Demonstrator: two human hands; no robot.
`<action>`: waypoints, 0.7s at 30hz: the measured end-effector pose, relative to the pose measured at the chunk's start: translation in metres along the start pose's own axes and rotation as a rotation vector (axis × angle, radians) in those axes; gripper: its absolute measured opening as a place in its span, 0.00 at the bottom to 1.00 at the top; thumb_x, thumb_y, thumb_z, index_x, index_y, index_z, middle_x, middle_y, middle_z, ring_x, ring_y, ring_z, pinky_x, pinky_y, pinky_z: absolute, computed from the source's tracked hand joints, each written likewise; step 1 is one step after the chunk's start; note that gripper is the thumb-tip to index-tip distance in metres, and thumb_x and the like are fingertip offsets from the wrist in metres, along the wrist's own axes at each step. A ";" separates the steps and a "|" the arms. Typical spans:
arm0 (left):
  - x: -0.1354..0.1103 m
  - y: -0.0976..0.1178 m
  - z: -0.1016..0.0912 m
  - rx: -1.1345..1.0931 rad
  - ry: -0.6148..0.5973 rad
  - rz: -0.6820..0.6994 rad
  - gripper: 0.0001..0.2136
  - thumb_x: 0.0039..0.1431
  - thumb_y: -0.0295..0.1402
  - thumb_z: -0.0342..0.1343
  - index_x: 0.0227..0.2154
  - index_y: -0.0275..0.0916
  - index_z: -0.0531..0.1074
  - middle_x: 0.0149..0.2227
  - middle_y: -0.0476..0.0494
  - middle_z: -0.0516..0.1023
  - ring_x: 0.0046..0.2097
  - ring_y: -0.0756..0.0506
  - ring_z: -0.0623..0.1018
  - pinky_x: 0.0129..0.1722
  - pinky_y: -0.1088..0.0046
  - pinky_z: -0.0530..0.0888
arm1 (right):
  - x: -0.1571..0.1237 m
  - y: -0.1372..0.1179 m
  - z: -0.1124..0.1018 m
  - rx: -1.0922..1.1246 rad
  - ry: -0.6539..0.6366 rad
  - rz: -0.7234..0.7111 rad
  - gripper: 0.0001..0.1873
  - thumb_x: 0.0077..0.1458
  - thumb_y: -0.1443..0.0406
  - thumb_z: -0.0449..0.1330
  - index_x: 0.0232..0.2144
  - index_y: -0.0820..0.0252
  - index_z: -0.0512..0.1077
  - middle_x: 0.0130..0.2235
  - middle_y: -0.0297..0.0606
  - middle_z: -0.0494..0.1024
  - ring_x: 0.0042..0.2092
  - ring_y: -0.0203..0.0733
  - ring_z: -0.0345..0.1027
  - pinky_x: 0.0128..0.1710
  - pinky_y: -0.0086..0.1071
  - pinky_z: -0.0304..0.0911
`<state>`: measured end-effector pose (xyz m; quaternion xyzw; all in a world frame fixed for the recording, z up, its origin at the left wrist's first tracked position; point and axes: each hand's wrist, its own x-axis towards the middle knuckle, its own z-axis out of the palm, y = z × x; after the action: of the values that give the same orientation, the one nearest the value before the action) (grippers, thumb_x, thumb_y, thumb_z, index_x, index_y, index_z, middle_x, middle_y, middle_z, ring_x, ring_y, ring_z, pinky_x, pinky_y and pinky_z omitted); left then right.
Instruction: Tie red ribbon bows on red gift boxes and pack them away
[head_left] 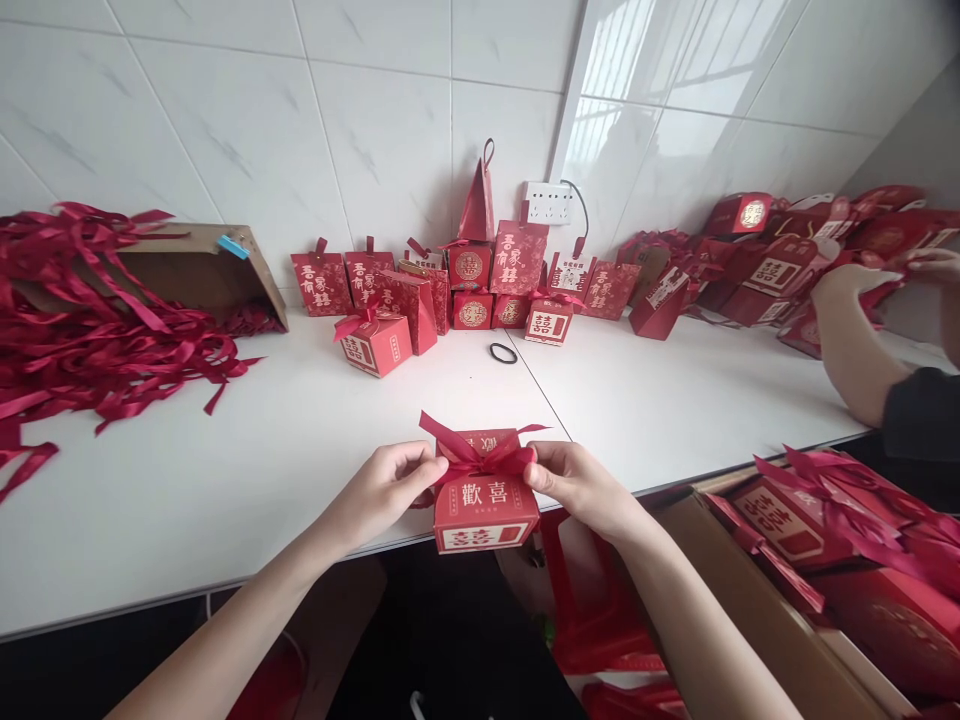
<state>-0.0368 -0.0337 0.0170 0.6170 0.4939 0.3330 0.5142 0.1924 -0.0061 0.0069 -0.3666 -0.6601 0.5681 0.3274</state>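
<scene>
A small red gift box (484,505) with white characters sits at the front edge of the white table (225,460). A red ribbon bow (480,452) lies across its top. My left hand (390,485) pinches the bow's left loop, fingers closed. My right hand (577,485) pinches the right loop, fingers closed as well. Both hands press in against the box from either side.
A heap of red ribbons (90,330) and a cardboard box (199,265) lie at the left. Finished red boxes (465,280) line the wall, with a black hair tie (503,352) before them. Another person's arm (855,340) works at the right. A carton of boxes (825,540) stands below right.
</scene>
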 end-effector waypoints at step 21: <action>0.001 -0.008 -0.002 -0.037 -0.047 0.017 0.18 0.58 0.44 0.51 0.20 0.38 0.57 0.23 0.54 0.57 0.26 0.53 0.58 0.26 0.77 0.57 | 0.009 0.009 -0.017 0.255 -0.195 0.063 0.18 0.45 0.55 0.67 0.22 0.61 0.65 0.28 0.32 0.70 0.30 0.32 0.62 0.32 0.28 0.57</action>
<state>-0.0408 -0.0320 0.0093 0.6193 0.4699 0.3319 0.5343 0.2029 0.0108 0.0003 -0.2858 -0.5994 0.6901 0.2877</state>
